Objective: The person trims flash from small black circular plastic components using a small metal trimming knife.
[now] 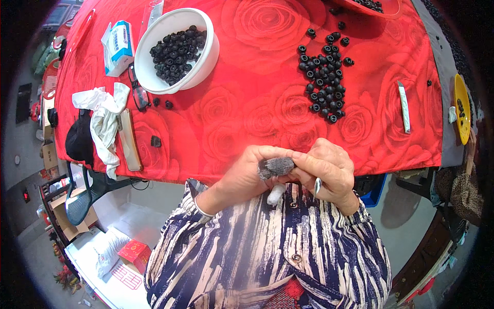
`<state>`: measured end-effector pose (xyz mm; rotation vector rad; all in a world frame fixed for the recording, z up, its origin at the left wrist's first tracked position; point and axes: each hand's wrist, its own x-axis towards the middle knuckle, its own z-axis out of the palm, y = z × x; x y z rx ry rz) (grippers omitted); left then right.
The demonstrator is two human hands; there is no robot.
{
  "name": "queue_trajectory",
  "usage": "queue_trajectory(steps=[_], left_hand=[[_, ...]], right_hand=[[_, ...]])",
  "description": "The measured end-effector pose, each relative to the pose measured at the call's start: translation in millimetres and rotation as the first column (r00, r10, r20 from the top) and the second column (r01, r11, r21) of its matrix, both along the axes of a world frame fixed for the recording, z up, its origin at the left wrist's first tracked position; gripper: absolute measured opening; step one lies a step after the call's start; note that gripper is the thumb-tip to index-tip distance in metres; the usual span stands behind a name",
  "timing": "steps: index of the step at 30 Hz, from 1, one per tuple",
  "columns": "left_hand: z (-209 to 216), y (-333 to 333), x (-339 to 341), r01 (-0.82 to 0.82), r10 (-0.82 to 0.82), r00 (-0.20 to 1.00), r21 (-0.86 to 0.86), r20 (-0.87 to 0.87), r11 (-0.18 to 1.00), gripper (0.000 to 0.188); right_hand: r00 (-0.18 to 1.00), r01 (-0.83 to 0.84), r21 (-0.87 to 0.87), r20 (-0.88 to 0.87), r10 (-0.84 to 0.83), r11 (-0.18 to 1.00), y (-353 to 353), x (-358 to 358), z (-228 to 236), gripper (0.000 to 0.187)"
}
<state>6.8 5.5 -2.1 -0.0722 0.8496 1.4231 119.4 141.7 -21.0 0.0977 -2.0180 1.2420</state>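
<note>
My left hand (242,172) is curled in front of my body, close to the table's near edge. A grey knitted finger cover (276,168) sits at its fingertips, apparently over the thumb. Below it a white wrapped fingertip or white cloth piece (276,195) sticks out. My right hand (329,167) is closed, its thumb and forefinger meeting the left hand at the grey cover. From its fingers a short shiny metal tool (317,186) points down; its full shape is hidden. Whether a small piece lies between the hands cannot be seen.
Small round black pieces (324,77) are heaped on the red rose-patterned tablecloth (247,118). More fill a white bowl (210,62) at the left. Around it lie a tissue pack (118,49), glasses (140,98), white cloth (105,129) and a phone-like slab (129,141). A white strip (404,108) lies right.
</note>
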Motion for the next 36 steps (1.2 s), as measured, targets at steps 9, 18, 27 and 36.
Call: queue_trajectory(steps=[9,18,27,36], left_hand=[[0,-5,-2,-0.071,0.079,0.973,0.048,-0.216,0.996,0.022],[3,-2,-5,0.014,-0.008,0.976,0.027,-0.218,1.0,0.022],[3,0,-4,0.004,-0.005,0.961,-0.007,-0.278,1.0,0.022],[3,-2,-5,0.027,-0.037,0.959,-0.039,-0.282,0.999,0.021]], right_hand=[[0.998,0.025,0.113,0.06,-0.032,0.993,-3,9,5,0.031],[0.894,-0.006,-0.21,0.438,0.099,0.978,14,11,6,0.019],[0.895,-0.036,-0.186,0.431,0.114,0.982,16,7,6,0.017],[0.881,-0.078,-0.206,0.444,0.164,0.975,18,7,3,0.017]])
